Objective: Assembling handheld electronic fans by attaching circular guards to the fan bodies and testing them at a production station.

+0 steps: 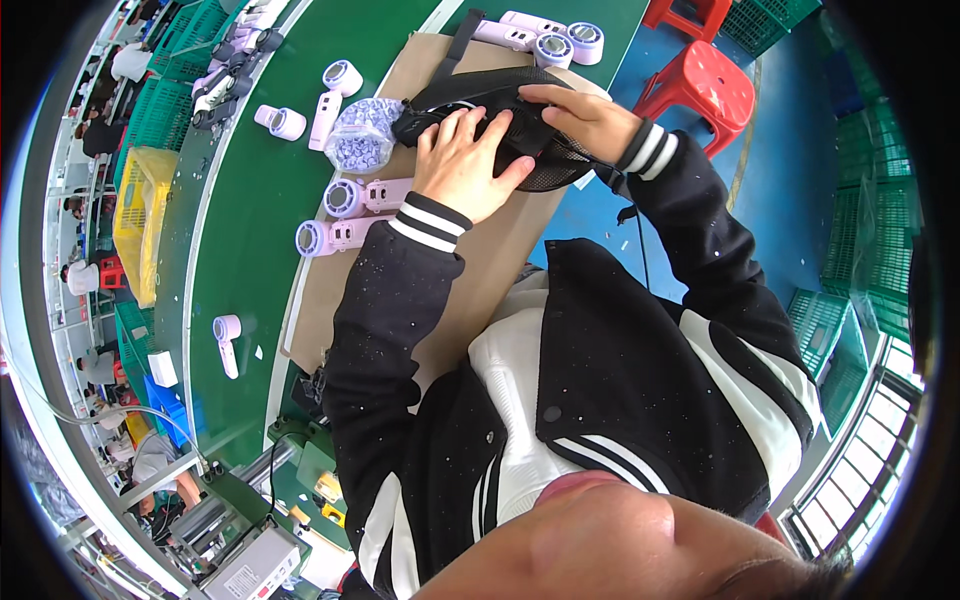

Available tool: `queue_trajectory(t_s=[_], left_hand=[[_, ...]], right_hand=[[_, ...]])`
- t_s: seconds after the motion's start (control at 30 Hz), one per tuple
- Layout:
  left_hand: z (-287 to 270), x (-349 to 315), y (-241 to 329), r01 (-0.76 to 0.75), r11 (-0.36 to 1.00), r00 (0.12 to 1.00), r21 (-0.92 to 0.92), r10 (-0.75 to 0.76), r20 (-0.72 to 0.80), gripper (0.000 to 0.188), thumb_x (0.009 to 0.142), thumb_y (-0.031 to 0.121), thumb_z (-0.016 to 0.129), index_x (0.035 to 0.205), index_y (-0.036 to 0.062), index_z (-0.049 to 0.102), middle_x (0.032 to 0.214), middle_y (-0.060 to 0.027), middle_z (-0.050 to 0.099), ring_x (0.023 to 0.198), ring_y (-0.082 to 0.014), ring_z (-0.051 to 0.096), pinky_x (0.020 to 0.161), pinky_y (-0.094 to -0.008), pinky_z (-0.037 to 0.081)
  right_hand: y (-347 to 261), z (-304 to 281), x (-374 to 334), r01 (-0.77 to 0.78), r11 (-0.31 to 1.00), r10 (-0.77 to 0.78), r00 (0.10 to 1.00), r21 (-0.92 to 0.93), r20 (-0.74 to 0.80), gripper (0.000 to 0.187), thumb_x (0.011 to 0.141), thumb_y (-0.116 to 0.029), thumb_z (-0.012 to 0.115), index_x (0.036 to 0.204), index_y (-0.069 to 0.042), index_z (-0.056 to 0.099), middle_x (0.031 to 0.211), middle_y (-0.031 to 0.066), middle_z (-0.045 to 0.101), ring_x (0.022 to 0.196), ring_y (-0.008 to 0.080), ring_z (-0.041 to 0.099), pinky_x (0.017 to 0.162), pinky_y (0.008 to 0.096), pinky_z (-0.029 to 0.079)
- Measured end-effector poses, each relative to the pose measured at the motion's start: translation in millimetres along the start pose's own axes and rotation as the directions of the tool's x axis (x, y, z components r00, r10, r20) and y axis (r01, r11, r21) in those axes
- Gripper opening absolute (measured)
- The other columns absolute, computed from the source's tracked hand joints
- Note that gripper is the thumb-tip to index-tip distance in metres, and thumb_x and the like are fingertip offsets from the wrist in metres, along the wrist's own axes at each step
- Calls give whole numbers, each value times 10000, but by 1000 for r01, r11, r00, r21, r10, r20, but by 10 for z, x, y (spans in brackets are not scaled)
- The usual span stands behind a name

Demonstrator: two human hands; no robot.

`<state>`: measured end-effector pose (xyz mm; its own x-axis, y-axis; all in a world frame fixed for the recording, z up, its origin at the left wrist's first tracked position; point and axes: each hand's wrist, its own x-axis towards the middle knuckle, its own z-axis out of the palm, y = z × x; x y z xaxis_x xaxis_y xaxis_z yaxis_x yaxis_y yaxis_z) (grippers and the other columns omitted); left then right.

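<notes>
A black mesh bag (pixel 560 172) with a dark strap lies under both my hands at the cardboard's far end. My left hand (pixel 465 165) rests over its near left part, fingers spread and thumb apart, with the fingertips dipping into the dark fabric. From the right, my right hand (pixel 590 122) closes on the upper edge of the bag, its index finger extended along the cloth. What lies inside the bag is hidden by my fingers. Left of it, touching or nearly so, sits a clear plastic bag (pixel 362 135) full of small pale-purple pieces.
Pale-purple handheld fans (pixel 345 198) lie left of the cardboard (pixel 490 265), with more fans (pixel 553 48) beyond the bag. A lone fan (pixel 228 340) is farther left on the green table (pixel 240 260). Red stools (pixel 700 90) stand at the right; a yellow crate (pixel 140 225) is far left.
</notes>
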<state>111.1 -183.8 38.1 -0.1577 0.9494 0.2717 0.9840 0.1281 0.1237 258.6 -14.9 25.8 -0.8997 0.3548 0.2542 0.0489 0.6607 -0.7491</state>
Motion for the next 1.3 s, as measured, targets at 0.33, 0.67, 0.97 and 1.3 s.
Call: queue_trajectory(t_s=[0.33,0.67,0.97,1.3], left_hand=[[-111,-47,-92,-92,995,996,-42,92,-2,383,900,383,508,1203,176,620,1296,-50,546,1192,-286,471,979,-458,317],[-135,-57,30,-77,992,997,-98,79,17,409,876,350,537,1238,169,591,1292,-55,548,1172,-272,486,985,-454,313],[-151,-38,183,-74,996,997,-54,75,15,514,852,327,568,1321,127,503,1328,-76,511,1166,-278,491,997,-463,305],[-15,39,254,-100,992,994,-80,96,-60,564,836,285,591,1349,97,453,1333,-103,495,1176,-281,497,1036,-483,310]], right_hand=[[-191,-64,-325,55,987,-38,993,-150,115,353,967,-180,491,1286,-32,524,1306,139,533,1166,315,514,1036,375,407],[-267,46,-431,39,968,-20,997,-248,79,385,949,-204,519,1288,-21,517,1332,161,507,1245,329,446,1064,405,374],[-315,131,-501,89,947,-74,995,-308,61,533,916,-210,553,1396,-48,389,1411,166,427,1317,357,367,1102,448,319],[-267,257,-566,126,907,-156,987,-402,-43,681,893,-238,571,1469,-75,246,1476,187,314,1330,382,336,1105,454,310]])
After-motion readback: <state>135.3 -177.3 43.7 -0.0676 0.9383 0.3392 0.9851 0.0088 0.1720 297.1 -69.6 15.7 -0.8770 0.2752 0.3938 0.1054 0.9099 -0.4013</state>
